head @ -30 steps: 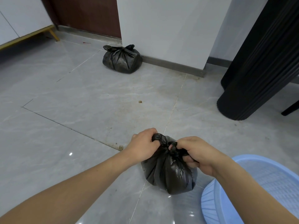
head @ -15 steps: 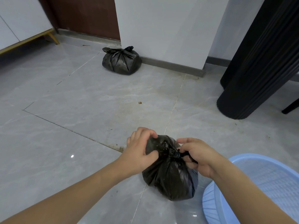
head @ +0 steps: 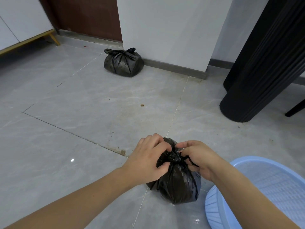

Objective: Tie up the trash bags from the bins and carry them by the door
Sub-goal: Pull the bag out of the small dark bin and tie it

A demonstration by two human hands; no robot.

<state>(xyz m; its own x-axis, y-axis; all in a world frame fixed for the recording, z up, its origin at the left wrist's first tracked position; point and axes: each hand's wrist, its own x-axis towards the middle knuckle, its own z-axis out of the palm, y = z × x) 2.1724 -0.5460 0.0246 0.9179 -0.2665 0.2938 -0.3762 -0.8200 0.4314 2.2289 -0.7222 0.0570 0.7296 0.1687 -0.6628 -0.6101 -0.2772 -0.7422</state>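
Near trash bag (head: 177,184): black, on the grey tiled floor (head: 82,100) at lower centre, neck gathered into a knot (head: 173,155) at the top. 2 hands on it. Left hand (head: 148,160): fingers curled over the left side of the neck, thumb pressed into the plastic just below the knot. Right hand (head: 197,158): fingers curled, pinching a black strand of plastic that runs out of the knot to the right.

Second trash bag (head: 123,62): black, already tied, on the floor against the skirting of the white wall (head: 165,30), well apart from the near bag. Brown door (head: 85,15) just left of that wall.

Surroundings: light-blue mesh bin (head: 267,192) just right of the near bag, at the right forearm; whether the two touch, cannot tell. Ribbed black column (head: 257,75) stands right of the open tile between the 2 bags. 1 small brown crumb (head: 142,105) lies on that tile. White cabinet (head: 19,19) on wooden legs at far left.

Hidden or cut off: left hand covers the left of the knot; right fingertips are buried in plastic. The bin runs off the right and lower edges; the column's top is out of view. A dark slanted leg (head: 295,109) at the right edge, its owner not identifiable.
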